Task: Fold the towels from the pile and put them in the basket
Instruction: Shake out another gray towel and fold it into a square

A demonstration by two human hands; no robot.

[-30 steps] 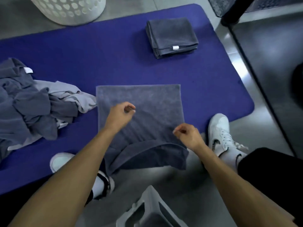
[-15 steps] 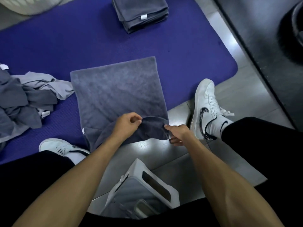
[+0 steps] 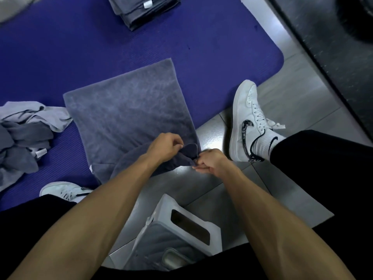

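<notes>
Left hand (image 3: pixel 165 145) and right hand (image 3: pixel 210 161) each pinch the near hem of the grey towel (image 3: pixel 129 116), which lies on the blue mat (image 3: pixel 201 47), its near edge overhanging. Soft, light and limp, it is best gripped at its corners. Beyond: the unfolded pile (image 3: pixel 22 136) and folded towels (image 3: pixel 141 9).

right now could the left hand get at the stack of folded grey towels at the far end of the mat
Probably not yet: the left hand pinches the near edge of the spread grey towel, and the stack of folded grey towels lies well beyond it.
</notes>
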